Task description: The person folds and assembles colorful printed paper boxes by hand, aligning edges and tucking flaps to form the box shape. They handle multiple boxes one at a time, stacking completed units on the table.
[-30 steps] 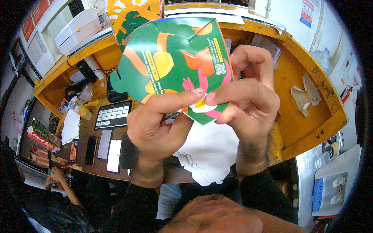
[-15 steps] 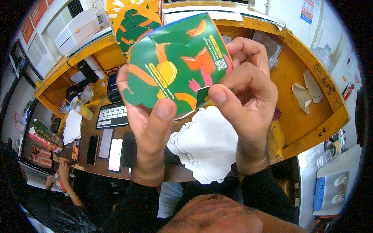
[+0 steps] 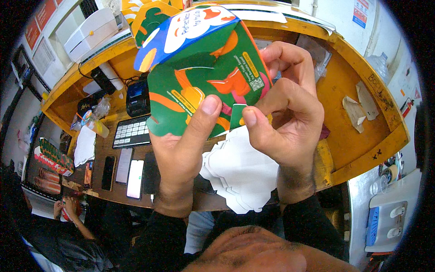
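Observation:
Raised in front of me is a printed cardboard food box (image 3: pixel 204 75), green with orange and pink drawings and a blue-and-white side, partly folded. My left hand (image 3: pixel 179 152) grips it from below, thumb pressed on the green panel, its other fingers hidden behind. Between the thumb and forefinger of my right hand (image 3: pixel 292 122) is a small green flap (image 3: pixel 237 115) at the box's lower right edge. Its remaining fingers curl near the right side. Under my hands a stack of flat white box blanks (image 3: pixel 242 170) lies on the dark table (image 3: pixel 149 204).
To the left lie several phones (image 3: pixel 134 179), a tablet (image 3: pixel 131 133) and a drink cup (image 3: pixel 99 128). A yellow wooden ledge (image 3: pixel 358 145) curves round the right. Folded boxes (image 3: pixel 158 20) stand at the back. At lower left, another person's hands (image 3: pixel 68 208) hold something red.
The box has tipped so that its blue-and-white side now shows at the top. My left thumb has slid up and right across the green panel; my right hand keeps pinching the flap.

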`<state>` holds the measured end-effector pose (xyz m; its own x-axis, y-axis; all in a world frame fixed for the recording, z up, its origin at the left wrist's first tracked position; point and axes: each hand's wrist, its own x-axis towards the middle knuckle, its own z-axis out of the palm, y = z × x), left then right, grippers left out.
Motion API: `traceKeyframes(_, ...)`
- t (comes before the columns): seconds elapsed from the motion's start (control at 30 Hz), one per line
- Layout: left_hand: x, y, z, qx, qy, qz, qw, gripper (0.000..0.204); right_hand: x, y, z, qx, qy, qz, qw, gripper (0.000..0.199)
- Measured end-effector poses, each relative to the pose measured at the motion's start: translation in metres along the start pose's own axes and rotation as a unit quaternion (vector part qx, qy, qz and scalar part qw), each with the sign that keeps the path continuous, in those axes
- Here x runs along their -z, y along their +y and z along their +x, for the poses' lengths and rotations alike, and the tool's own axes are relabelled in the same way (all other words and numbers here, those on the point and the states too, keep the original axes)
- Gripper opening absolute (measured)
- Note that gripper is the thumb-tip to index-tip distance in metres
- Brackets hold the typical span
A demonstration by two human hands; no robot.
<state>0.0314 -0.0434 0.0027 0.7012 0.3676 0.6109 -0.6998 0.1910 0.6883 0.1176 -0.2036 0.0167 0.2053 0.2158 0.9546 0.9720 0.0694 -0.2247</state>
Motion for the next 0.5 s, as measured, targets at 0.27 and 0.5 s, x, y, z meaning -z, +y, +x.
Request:
traceKeyframes(0.27,-0.002,-0.004,-0.002,-0.009,0.007,-0.015,1.0,0.033,0.002,0.005,0.001,0.018,-0.008,0.002,1.0,0.023)
traceKeyframes(0.5,-0.002,-0.007,-0.005,-0.098,-0.035,0.008,0.995,0.03,0.01,0.0,0.002,0.003,-0.042,-0.009,0.999,0.025)
